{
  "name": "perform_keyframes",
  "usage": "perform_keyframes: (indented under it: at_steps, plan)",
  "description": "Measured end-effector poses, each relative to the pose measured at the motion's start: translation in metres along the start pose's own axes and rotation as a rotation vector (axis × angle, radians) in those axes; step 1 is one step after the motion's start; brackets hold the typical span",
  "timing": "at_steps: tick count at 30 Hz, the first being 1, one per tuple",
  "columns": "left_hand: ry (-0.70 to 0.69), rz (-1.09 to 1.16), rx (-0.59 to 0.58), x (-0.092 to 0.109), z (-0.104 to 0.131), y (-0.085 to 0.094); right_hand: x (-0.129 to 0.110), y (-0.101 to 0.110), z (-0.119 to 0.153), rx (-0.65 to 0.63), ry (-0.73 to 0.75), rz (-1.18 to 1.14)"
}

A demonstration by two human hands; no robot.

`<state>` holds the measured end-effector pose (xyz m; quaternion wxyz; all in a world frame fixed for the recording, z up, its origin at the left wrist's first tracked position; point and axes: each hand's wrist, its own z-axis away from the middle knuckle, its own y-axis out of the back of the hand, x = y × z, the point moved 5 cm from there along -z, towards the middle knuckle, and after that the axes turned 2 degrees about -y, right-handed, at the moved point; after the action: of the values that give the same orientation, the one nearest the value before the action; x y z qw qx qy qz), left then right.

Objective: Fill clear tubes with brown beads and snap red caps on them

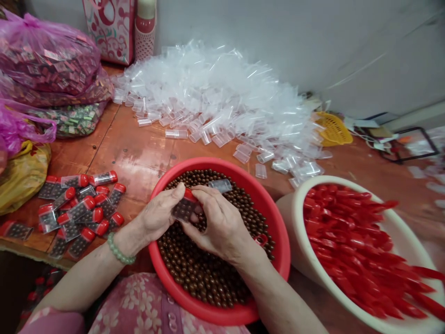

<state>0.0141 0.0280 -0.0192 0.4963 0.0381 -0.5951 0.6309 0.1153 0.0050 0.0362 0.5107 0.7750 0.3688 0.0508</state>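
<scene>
Both hands are over a red basin (282,260) of brown balls (205,273). Between them is a small clear container (183,209) with dark balls inside and a red cap. My left hand (160,214) holds its left side, thumb near the cap. My right hand (222,222) grips the cap end from the right, fingers bent round it. A clear empty sleeve (220,186) lies on the balls behind my right hand, and a red piece (261,240) lies on them to the right.
Filled red-capped containers (81,208) lie at the left. Clear sleeves (215,93) are heaped behind the basin. A cream tub (299,208) of red pieces (347,250) stands right. Purple bags (52,60) and a yellow basket (334,128) are farther back.
</scene>
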Motion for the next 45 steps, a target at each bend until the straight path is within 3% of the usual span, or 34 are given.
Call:
perform_keyframes:
  at_steps: [3, 5, 8, 11, 14, 17, 21, 23, 26, 30, 38, 45]
  plan:
    - [-0.052, -0.055, 0.091, 0.000, -0.001, 0.004, 0.008, 0.004, -0.002, -0.145, -0.105, -0.210]
    - [-0.057, -0.106, 0.089, 0.001, 0.000, 0.003, 0.016, 0.010, -0.002, -0.189, -0.185, -0.364]
    - [-0.052, -0.160, 0.042, 0.002, 0.002, -0.001, 0.034, 0.018, 0.002, -0.120, -0.381, -0.624]
    - [-0.038, -0.216, 0.011, 0.004, 0.004, -0.005, 0.051, 0.012, 0.009, -0.003, -0.638, -0.909]
    - [-0.033, -0.289, -0.034, 0.006, 0.007, -0.008, 0.055, 0.003, 0.013, 0.083, -0.722, -1.026]
    - [-0.043, -0.346, -0.107, 0.007, 0.009, -0.011, 0.049, 0.002, 0.011, 0.089, -0.643, -0.822]
    - [-0.047, -0.373, -0.138, 0.008, 0.011, -0.011, 0.025, 0.005, 0.004, -0.080, -0.275, -0.449]
    - [-0.027, -0.370, -0.113, 0.007, 0.011, -0.010, 0.017, 0.003, 0.003, -0.140, -0.167, -0.321]
    - [-0.036, -0.351, -0.080, 0.006, 0.010, -0.009, 0.011, -0.004, 0.004, -0.174, -0.131, -0.140]
    - [-0.104, -0.409, -0.064, 0.007, 0.007, -0.009, 0.004, -0.011, 0.006, -0.072, -0.103, 0.032]
    - [-0.146, -0.419, -0.115, 0.006, 0.005, -0.010, 0.001, -0.009, 0.003, 0.035, 0.014, 0.084]
    - [-0.151, -0.381, -0.101, 0.007, 0.006, -0.010, 0.000, -0.011, 0.004, 0.029, 0.069, 0.103]
